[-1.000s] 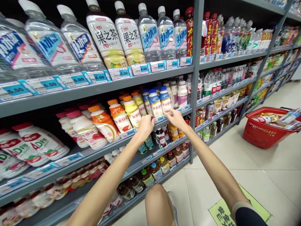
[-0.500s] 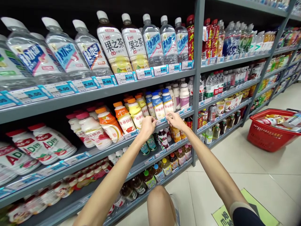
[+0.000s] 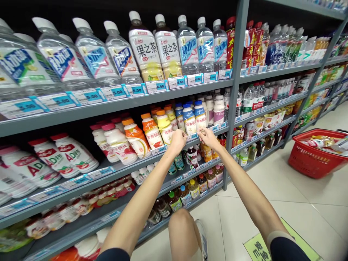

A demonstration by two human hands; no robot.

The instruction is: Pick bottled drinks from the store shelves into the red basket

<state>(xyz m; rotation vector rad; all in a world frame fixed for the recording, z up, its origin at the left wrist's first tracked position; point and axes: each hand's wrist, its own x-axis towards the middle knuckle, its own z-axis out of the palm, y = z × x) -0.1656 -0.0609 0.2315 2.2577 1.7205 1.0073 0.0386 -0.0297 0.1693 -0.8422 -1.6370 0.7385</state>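
Note:
Both my hands are at the edge of the middle shelf, one at each end of a small blue-and-white price tag [image 3: 192, 136]. My left hand [image 3: 178, 140] has its fingers curled and pinched at the tag's left end. At the right end, my right hand [image 3: 207, 137] pinches with thumb and forefinger. Just behind the tag stand white milk drink bottles with blue caps [image 3: 189, 119], upright in a row. To their left is a yellow-capped bottle [image 3: 164, 127], its lower part close to my left hand.
Large clear drink bottles [image 3: 95, 54] line the shelf above. Small juice bottles [image 3: 185, 194] fill the lowest shelf. A grey upright post [image 3: 236, 76] divides the shelving. On the tiled floor at right stands a red basket [image 3: 312, 159] with packaged goods. My bent knee [image 3: 181, 224] is below my hands.
The view has shifted slightly, so the shelves sit farther right in the picture. My hands stay at the same price tag, fingers still pinched at its ends.

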